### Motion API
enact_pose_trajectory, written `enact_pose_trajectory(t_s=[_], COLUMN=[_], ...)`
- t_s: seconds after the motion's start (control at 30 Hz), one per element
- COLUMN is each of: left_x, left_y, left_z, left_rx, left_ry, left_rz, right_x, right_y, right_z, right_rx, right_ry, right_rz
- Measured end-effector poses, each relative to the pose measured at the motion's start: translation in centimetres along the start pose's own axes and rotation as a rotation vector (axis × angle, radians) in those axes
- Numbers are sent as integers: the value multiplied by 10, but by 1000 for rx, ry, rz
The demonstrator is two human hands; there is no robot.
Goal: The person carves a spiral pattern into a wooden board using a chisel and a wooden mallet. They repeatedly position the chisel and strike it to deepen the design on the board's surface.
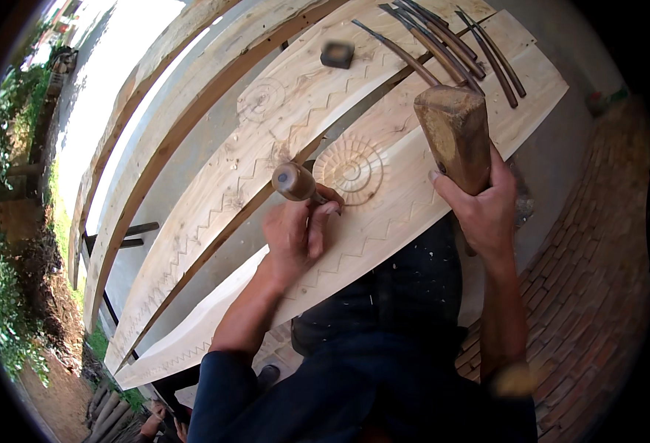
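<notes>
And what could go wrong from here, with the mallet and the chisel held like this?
The left hand grips the chisel below its handle's top, so a stray blow from the wooden mallet in the right hand might hit the fingers. A slip could scar the round carving. Other chisels lie loose; a wide swing might knock them.

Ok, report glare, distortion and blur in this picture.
In the head view, glare washes out the pale ground at upper left; the head view's fisheye bends the brick paving; in the head view, a tan patch at lower right is too blurred to identify, while the carved rosette looks fairly crisp.
</notes>
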State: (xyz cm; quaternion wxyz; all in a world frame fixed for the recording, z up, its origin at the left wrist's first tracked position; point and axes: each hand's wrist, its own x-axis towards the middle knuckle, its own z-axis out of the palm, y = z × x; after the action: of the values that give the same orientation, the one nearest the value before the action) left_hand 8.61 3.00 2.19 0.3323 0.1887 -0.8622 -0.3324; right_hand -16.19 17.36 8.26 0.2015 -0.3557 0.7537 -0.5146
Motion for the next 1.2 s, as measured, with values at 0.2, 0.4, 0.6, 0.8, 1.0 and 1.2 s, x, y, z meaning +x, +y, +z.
enact_pose_trajectory(t_s=[0.2, 0.4, 0.6, 0.8, 1.0, 1.2], left_x=[-4, -9, -6, -5, -5, -3], left_y=[-2, -6, -3, -5, -7, -5], left_z=[5, 10, 14, 17, 21, 19], left_rx=[-208, -346, -370, -340, -356, -328], left_ry=[110, 92, 90, 118, 151, 136], left_rz=[-50, -218, -224, -211, -205, -211], right_x=[-10, -8, -8, -8, -9, -8], right_y=[31, 37, 37, 36, 37, 38], right_z=[14, 16, 16, 16, 15, 15], right_rx=[58, 42, 13, -3, -12, -22], right_ry=[-55, -72, -67, -66, -67, -77], right_rz=[150, 96, 98, 95, 104, 92])
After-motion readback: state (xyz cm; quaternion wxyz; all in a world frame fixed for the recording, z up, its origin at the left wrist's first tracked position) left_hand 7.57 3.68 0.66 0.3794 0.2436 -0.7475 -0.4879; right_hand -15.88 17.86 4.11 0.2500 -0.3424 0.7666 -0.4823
